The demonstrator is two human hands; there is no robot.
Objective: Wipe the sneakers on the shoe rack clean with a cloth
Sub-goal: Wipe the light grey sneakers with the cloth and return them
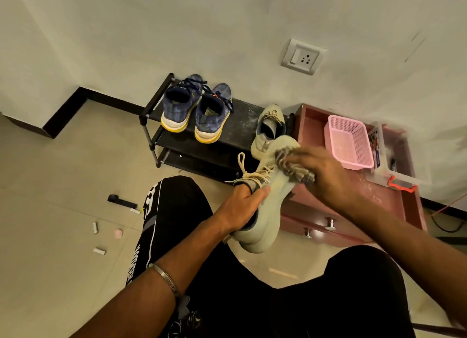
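My left hand (242,206) grips a pale green sneaker (267,211) by its collar and holds it up in front of the black shoe rack (237,125). Against the sneaker's toe, my right hand (326,173) presses a crumpled grey cloth (295,168); the hand is blurred. The matching pale green sneaker (267,130) sits on the right end of the rack's top shelf. A pair of blue sneakers (197,112) with yellow-edged soles stands at the left end, heels toward me.
A pink low cabinet (353,206) stands right of the rack, bearing a pink plastic basket (351,143) and a clear box (396,165). Small items (121,201) lie scattered on the tiled floor at left. My black-trousered legs (252,299) fill the foreground.
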